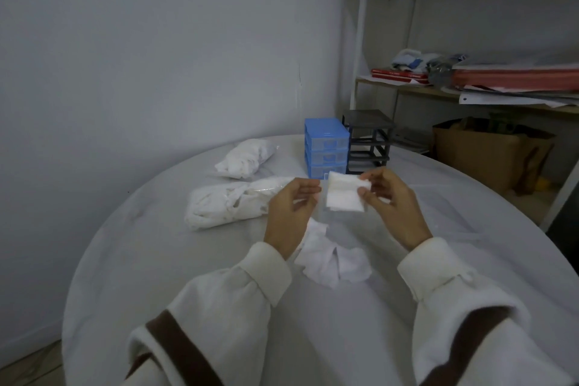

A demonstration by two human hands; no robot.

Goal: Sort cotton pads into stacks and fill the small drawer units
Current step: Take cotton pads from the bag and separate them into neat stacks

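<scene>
A square stack of pads [344,194] is held above the table [156,260] by the right hand [390,202], whose thumb and fingertips are pinched on the stack's right edge. The left hand [291,210] is raised just beside the stack's left edge, palm turned inward and fingers loosely curled; whether its fingertips touch the stack cannot be told. Directly below the hands, a loose heap of pads [332,260] is spread on the table. To the left of the left hand, a clear bag [228,202] filled with white pads is laid on its side, and a second bag [246,158] is placed farther back. Behind the held stack, a blue drawer unit [326,146] is set upright with its drawers closed. Touching its right side, a black unit frame [368,141] is stood with its slots open. A shelf [470,94] with papers and a brown carton [482,153] are located beyond the table on the right.
</scene>
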